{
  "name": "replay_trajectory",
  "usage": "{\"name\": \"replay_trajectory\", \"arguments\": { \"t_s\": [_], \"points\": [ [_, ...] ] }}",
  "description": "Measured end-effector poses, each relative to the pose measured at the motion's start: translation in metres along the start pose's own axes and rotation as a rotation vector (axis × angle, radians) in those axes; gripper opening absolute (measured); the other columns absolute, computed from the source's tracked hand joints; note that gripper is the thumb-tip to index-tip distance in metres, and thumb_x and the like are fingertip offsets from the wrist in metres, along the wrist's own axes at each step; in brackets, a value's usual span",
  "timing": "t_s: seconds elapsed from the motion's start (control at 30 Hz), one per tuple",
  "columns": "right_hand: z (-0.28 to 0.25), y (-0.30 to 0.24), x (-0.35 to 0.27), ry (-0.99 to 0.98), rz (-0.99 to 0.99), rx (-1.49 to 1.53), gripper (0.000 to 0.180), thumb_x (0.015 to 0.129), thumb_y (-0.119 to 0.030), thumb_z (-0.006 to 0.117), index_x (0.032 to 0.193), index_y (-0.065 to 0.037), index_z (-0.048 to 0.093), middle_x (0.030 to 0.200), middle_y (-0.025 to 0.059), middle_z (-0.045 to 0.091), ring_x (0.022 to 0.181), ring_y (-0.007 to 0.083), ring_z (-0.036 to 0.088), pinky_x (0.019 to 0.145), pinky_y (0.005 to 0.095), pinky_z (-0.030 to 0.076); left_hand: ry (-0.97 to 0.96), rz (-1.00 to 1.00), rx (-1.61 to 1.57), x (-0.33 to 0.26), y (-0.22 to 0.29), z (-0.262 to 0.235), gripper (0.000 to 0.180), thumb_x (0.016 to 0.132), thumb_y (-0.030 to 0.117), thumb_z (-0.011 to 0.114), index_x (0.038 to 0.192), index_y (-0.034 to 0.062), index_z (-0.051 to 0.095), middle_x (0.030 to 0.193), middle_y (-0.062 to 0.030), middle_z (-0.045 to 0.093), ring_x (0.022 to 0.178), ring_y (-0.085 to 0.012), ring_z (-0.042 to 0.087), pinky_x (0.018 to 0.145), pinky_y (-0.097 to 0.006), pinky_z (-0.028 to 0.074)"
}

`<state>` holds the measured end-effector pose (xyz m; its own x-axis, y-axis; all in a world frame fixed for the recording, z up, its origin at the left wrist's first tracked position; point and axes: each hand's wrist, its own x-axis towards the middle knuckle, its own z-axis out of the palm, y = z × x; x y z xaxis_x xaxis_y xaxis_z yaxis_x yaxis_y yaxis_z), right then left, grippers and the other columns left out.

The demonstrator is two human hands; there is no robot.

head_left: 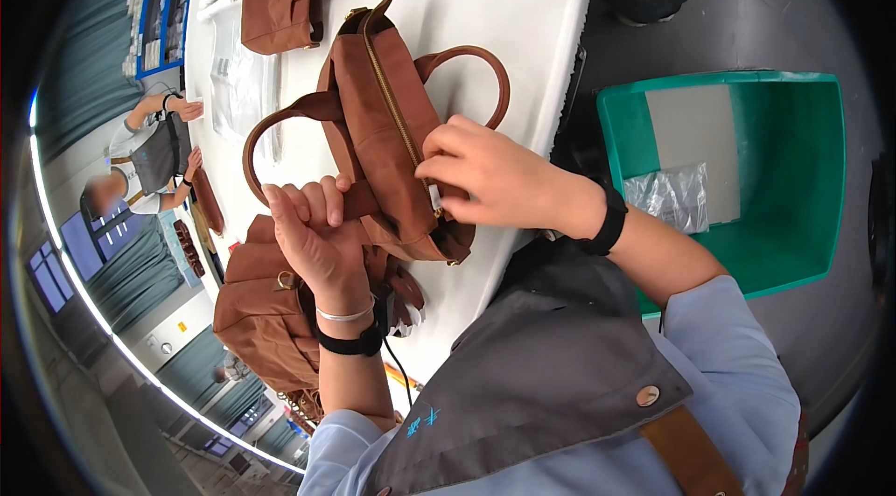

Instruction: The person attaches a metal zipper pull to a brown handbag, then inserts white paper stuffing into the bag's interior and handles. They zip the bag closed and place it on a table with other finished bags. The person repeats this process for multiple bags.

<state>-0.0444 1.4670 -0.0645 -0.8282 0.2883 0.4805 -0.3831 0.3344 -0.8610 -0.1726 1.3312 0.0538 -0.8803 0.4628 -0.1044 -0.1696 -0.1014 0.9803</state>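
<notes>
A brown handbag (pixel 385 104) lies on the white table with its brass zipper (pixel 396 109) facing up, the zipper tape's tail sticking out at the far end. At the bag's near left side, my left hand (pixel 322 230) is closed, its fingers curled around the base of the left handle (pixel 254 155). My right hand (pixel 481 169) is closed in a pinch at the near end of the zipper. A small white piece (pixel 434 195) shows beside its fingertips; the fingers partly hide what they grip. The other handle (pixel 504 85) stands out to the right.
Another brown bag (pixel 280 1) lies at the far left, near clear plastic wrapping (pixel 241 67). More brown bags (pixel 266 300) are heaped by my left forearm. A green bin (pixel 793 188) with a plastic-wrapped packet stands right of the table edge. A co-worker (pixel 149 151) works across the table.
</notes>
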Motion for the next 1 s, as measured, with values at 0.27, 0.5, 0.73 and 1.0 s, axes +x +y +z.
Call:
{"name": "replay_trajectory", "arguments": {
  "t_s": [0.27,0.5,0.73,1.0],
  "points": [
    [-0.003,0.006,-0.005,-0.287,-0.056,-0.101,0.012,0.074,-0.010,0.072,0.081,-0.004,0.064,0.088,0.0065,0.056,0.091,0.0239,0.053,0.078,0.0346,0.046,-0.028,-0.019,-0.025,-0.006,-0.003,-0.001,0.048,0.106,0.037,0.045,0.066,0.0155,0.032,0.054,0.0022,0.027,0.055,-0.0123,0.030,0.077,-0.037,0.042],
    [-0.001,0.011,-0.011,-0.249,-0.210,-0.257,0.002,0.077,-0.011,0.066,0.075,-0.010,0.066,0.082,-0.0019,0.059,0.090,0.0175,0.055,0.078,0.0310,0.045,-0.195,-0.001,0.137,-0.013,-0.009,0.002,0.047,0.108,0.035,0.041,0.066,0.0137,0.032,0.050,0.0032,0.025,0.047,-0.0112,0.025,0.066,-0.035,0.042],
    [0.004,0.028,-0.017,-0.327,-0.260,-0.280,0.006,0.079,-0.014,0.062,0.077,-0.013,0.068,0.082,-0.0036,0.060,0.092,0.0146,0.055,0.080,0.0296,0.043,-0.392,-0.008,0.224,-0.018,-0.019,0.002,0.048,0.108,0.035,0.039,0.066,0.0129,0.033,0.049,0.0038,0.026,0.043,-0.0092,0.026,0.061,-0.033,0.041],
    [0.000,0.028,-0.042,-0.284,0.000,0.086,0.014,0.080,-0.018,0.072,0.080,-0.005,0.066,0.083,0.0052,0.060,0.087,0.0250,0.059,0.077,0.0366,0.052,-0.304,0.041,0.207,-0.016,-0.024,0.000,0.048,0.108,0.036,0.039,0.067,0.0117,0.034,0.049,0.0031,0.025,0.044,-0.0099,0.025,0.062,-0.035,0.041]
  ]
}}
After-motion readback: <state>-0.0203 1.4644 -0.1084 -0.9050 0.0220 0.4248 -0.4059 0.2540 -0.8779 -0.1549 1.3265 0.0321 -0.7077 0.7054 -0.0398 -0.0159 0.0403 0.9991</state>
